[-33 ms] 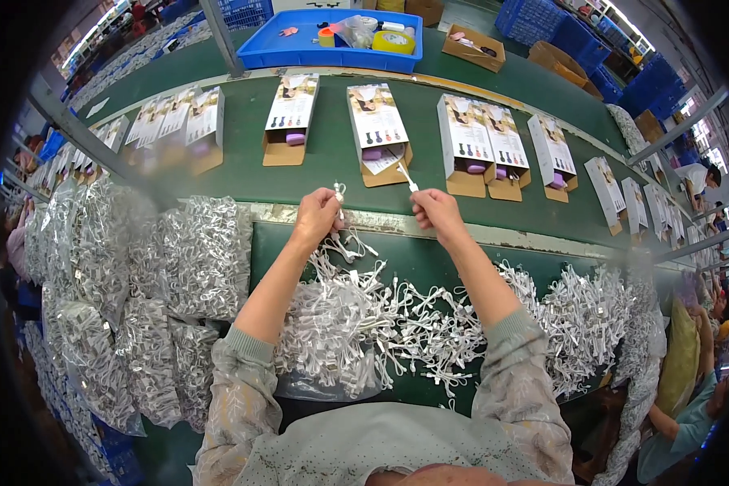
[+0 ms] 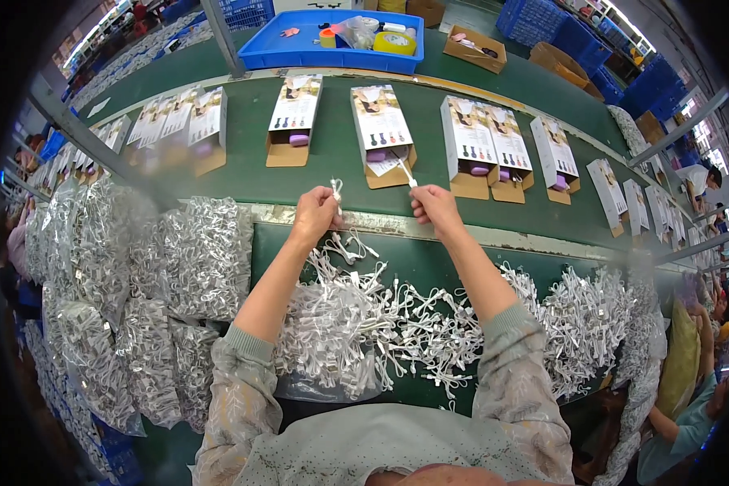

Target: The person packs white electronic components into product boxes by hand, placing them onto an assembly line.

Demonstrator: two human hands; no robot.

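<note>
My left hand (image 2: pixel 317 212) is closed on a bundled white cable (image 2: pixel 337 190) near the front edge of the green belt. To its right, my right hand (image 2: pixel 436 209) pinches another white cable (image 2: pixel 408 172). The upper end of that cable overlaps the open end of a white printed box (image 2: pixel 381 115). This box lies with its brown flap folded out toward me, showing a purple item (image 2: pixel 377 155) and a folded paper inside. Below my hands spreads a heap of white cables (image 2: pixel 340 332), partly on clear plastic.
More open boxes (image 2: pixel 294 105) line the green belt (image 2: pixel 340 166) on both sides. Clear bags of cables (image 2: pixel 206 251) are stacked at left, and another cable pile (image 2: pixel 587 316) lies at right. Beyond the belt stand a blue tray (image 2: pixel 279 57) with tape rolls and a small carton (image 2: pixel 474 53).
The boxes appear very slightly farther right. My right hand has shifted a little left, and its cable now overlaps the box opening more.
</note>
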